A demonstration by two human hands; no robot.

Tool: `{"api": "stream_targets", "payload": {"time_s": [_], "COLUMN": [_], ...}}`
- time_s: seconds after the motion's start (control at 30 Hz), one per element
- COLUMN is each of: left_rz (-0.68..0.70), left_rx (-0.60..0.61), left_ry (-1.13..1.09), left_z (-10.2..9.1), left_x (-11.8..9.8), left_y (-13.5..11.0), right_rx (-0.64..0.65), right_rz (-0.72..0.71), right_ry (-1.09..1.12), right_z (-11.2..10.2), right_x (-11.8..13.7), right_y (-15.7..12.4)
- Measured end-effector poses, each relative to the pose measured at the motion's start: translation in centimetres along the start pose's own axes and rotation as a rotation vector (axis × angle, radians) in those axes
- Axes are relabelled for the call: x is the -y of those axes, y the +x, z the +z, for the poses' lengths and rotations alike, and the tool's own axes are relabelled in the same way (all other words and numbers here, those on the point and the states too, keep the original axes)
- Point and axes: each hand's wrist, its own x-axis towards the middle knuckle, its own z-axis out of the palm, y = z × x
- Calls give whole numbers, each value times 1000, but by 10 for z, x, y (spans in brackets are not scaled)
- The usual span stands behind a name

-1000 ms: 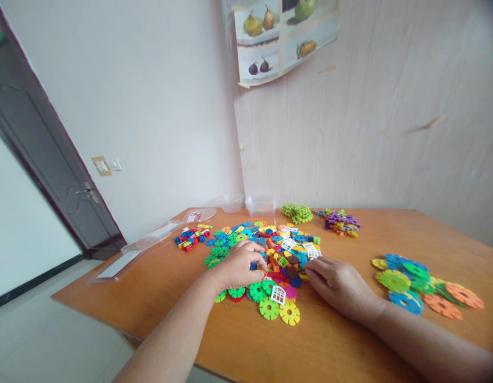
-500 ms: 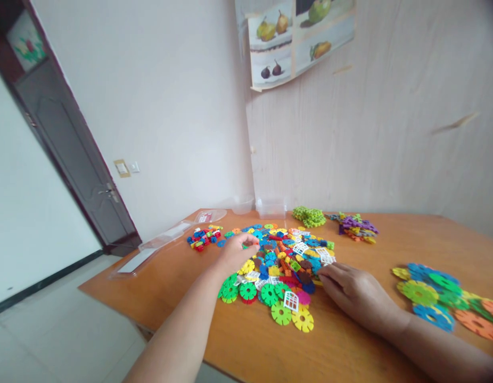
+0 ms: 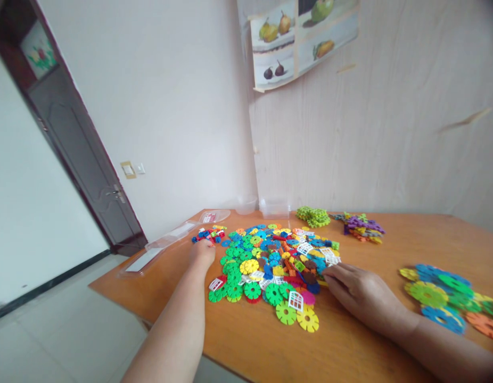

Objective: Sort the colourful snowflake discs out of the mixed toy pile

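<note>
At left on the surface [image 3: 342, 340], small bricks [image 3: 208, 234], probably light, stiff, best pinched by sides, are being partly hidden by the left hand [image 3: 203, 252], whose grip, like the right hand's [image 3: 360, 290], cannot be told.

From my head, behind and above my fingers [image 3: 339, 274], my only view faces forward and down, close over the worktop [image 3: 350, 346], reaching the wall [image 3: 182, 106] beyond them.

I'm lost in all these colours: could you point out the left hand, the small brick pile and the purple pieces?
Left hand [image 3: 202, 256]: head view, middle of the hand.
Small brick pile [image 3: 210, 233]: head view, its visible middle.
Purple pieces [image 3: 359, 224]: head view, upper part of their cluster.
</note>
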Motion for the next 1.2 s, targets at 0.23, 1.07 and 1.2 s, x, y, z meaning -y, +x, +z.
{"api": "stream_targets", "payload": {"time_s": [0.23,1.07,1.2], "left_rz": [-47,266,364], "left_rx": [-67,133,173], "left_ry": [-62,-350,-354], "left_z": [-1,14,16], "left_x": [0,-35,-47], "left_y": [-1,-18,-13], "right_rx": [-4,-18,-14], "right_rz": [-6,-22,-15], "right_ry": [2,52,65], "right_z": [-2,-3,-3], "right_x": [2,5,6], "right_y": [1,0,0]}}
